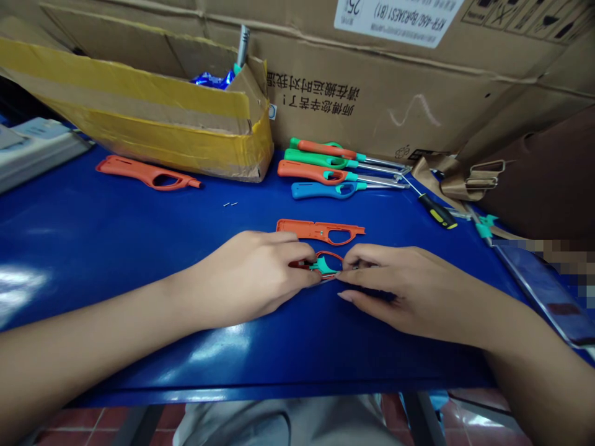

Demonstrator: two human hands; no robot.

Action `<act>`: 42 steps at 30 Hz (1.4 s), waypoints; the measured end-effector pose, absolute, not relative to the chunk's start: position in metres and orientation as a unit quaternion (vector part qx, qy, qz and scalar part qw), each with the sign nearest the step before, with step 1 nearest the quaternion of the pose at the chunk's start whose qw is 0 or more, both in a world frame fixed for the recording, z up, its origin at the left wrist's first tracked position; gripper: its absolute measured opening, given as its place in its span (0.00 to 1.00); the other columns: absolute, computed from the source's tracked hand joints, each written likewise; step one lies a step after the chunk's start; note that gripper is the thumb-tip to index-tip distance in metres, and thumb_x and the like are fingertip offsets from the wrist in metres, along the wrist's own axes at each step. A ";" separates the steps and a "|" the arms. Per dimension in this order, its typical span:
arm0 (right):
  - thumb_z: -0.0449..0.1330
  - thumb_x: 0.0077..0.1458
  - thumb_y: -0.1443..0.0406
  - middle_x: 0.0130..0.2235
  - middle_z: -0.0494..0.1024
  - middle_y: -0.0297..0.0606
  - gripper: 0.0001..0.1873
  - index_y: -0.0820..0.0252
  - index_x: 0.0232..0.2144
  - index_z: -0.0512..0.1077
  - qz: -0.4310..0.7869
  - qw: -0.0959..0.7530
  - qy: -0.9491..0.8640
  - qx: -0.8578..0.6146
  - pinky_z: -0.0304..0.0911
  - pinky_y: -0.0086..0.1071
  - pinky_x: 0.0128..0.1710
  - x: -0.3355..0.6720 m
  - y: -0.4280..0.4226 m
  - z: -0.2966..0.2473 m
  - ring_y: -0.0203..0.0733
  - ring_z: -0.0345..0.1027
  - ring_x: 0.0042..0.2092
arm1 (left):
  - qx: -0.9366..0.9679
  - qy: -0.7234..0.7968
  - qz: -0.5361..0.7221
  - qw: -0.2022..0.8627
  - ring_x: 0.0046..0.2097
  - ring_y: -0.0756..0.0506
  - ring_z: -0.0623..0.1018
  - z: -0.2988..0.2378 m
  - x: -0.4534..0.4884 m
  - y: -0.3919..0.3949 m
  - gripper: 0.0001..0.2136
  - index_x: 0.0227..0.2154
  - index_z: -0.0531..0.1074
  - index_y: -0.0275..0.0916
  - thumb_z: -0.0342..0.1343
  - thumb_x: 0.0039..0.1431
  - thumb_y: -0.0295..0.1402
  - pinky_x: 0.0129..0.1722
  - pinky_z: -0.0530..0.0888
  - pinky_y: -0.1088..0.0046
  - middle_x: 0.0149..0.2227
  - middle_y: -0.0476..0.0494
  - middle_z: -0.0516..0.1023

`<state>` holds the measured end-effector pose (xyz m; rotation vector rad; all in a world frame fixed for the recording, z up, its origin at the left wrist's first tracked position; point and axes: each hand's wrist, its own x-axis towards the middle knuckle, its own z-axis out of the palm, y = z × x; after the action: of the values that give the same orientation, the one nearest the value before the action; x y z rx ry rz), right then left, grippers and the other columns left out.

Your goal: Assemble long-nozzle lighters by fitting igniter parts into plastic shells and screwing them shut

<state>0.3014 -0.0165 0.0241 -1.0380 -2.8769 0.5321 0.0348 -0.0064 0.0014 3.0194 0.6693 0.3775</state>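
Observation:
Low over the table, my left hand [264, 272] pinches the left part of an orange lighter casing fitted with a green trigger [324, 265]. My right hand [400, 282] has thumb and fingers closed at the right end of the same casing. Fingers hide much of this piece. Just beyond it lies an orange lighter half-shell [304, 230], inner side up, close to my left fingers. Further left rests another orange lighter shell [149, 171]. Two small screws [230, 204] lie between that shell and my hands.
Several assembled long-nosed lighters [320, 176] lie side by side at the back. A black-and-yellow screwdriver [437, 211] is right of them. A yellow-taped cardboard box [186, 142] stands back left. The phone [548, 291] lies at right, beyond my right forearm. The table's front edge [279, 393] is near.

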 end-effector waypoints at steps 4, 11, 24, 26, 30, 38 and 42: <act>0.54 0.69 0.58 0.47 0.77 0.34 0.13 0.50 0.47 0.77 0.171 0.015 -0.929 -0.327 0.64 0.32 0.39 0.302 -0.017 0.025 0.38 0.74 0.42 | 0.967 0.221 0.127 0.010 0.42 0.43 0.81 0.000 0.034 -0.006 0.11 0.45 0.80 0.43 0.52 0.71 0.32 0.39 0.77 0.67 0.41 0.45 0.82; 0.53 0.70 0.58 0.48 0.77 0.34 0.14 0.50 0.48 0.77 0.167 0.014 -0.929 -0.329 0.65 0.33 0.41 0.303 -0.017 0.025 0.38 0.74 0.43 | 0.965 0.228 0.125 0.015 0.43 0.43 0.81 0.000 0.034 -0.005 0.12 0.45 0.80 0.43 0.51 0.71 0.32 0.40 0.77 0.68 0.42 0.45 0.81; 0.53 0.69 0.58 0.47 0.77 0.35 0.14 0.52 0.44 0.78 0.185 -0.002 -0.925 -0.331 0.63 0.33 0.39 0.303 -0.015 0.028 0.38 0.73 0.42 | 0.967 0.228 0.111 0.009 0.42 0.44 0.80 0.000 0.037 -0.007 0.12 0.42 0.80 0.42 0.50 0.71 0.31 0.40 0.76 0.69 0.40 0.44 0.81; 0.54 0.69 0.58 0.46 0.77 0.35 0.13 0.53 0.44 0.78 0.183 -0.004 -0.925 -0.333 0.63 0.33 0.38 0.301 -0.015 0.028 0.38 0.73 0.41 | 0.967 0.230 0.110 0.008 0.42 0.43 0.80 0.000 0.037 -0.008 0.11 0.42 0.80 0.41 0.51 0.71 0.31 0.41 0.77 0.68 0.40 0.44 0.81; 0.56 0.68 0.60 0.44 0.78 0.35 0.12 0.55 0.41 0.78 0.196 0.018 -0.925 -0.325 0.63 0.32 0.40 0.301 -0.013 0.028 0.37 0.73 0.40 | 0.965 0.235 0.113 0.016 0.44 0.42 0.81 -0.001 0.037 -0.009 0.11 0.45 0.79 0.42 0.51 0.71 0.31 0.42 0.78 0.66 0.42 0.44 0.81; 0.55 0.68 0.62 0.34 0.77 0.36 0.16 0.61 0.29 0.77 0.109 0.129 -0.910 -0.378 0.58 0.29 0.35 0.308 0.014 0.018 0.34 0.70 0.33 | 0.954 0.234 0.190 0.006 0.44 0.43 0.81 -0.011 0.037 -0.007 0.12 0.46 0.79 0.43 0.50 0.72 0.31 0.42 0.78 0.67 0.45 0.45 0.82; 0.59 0.61 0.65 0.38 0.78 0.35 0.05 0.59 0.36 0.76 0.055 0.153 -0.851 -0.499 0.58 0.28 0.35 0.312 0.031 0.008 0.36 0.69 0.36 | 0.945 0.239 0.223 0.018 0.45 0.44 0.82 -0.017 0.039 -0.003 0.10 0.44 0.80 0.43 0.52 0.70 0.30 0.44 0.78 0.67 0.46 0.46 0.83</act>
<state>0.3115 0.0306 0.0077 -1.4323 -2.4414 0.1571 0.0388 -0.0028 -0.0174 2.9357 0.7428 0.6934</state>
